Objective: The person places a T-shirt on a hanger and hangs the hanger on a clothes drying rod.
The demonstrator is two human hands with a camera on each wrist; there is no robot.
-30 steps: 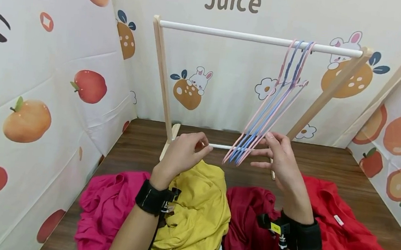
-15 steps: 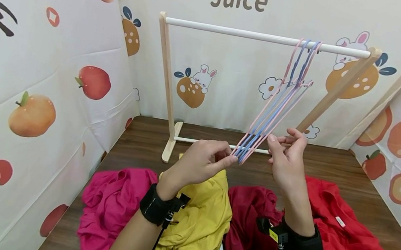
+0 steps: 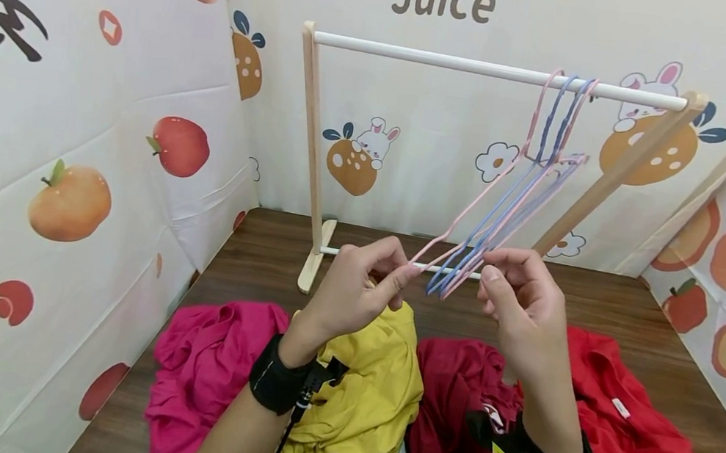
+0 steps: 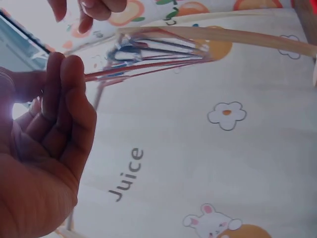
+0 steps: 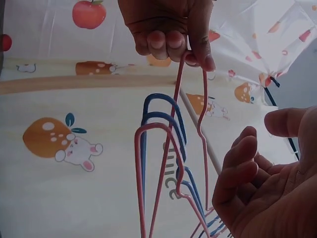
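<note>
Pink and blue wire hangers hang by their hooks from the white rod (image 3: 421, 55) of a small wooden rack. With thumb and fingertips my left hand (image 3: 363, 286) pinches the end of the leftmost pink hanger (image 3: 452, 225), pulled away from the others. Just right of the remaining hangers, two blue hangers (image 3: 482, 228) and another pink hanger (image 5: 140, 183), is my right hand (image 3: 527, 310). In the right wrist view that right hand (image 5: 262, 178) has loosely bent fingers, thumb apart, and nothing in its grasp.
Crumpled cloths lie along the front of the wooden table: magenta cloth (image 3: 216, 359), yellow cloth (image 3: 373, 383), dark red cloth (image 3: 450, 413) and bright red cloth (image 3: 639, 447). Behind stands the rack's left post (image 3: 315, 140). Fruit-printed fabric (image 3: 111, 156) encloses the sides.
My left hand moved right to the hangers, took the leftmost pink hanger's end and drew it left, apart from the others. My right hand stayed close to the hangers, its fingers now more bent.
</note>
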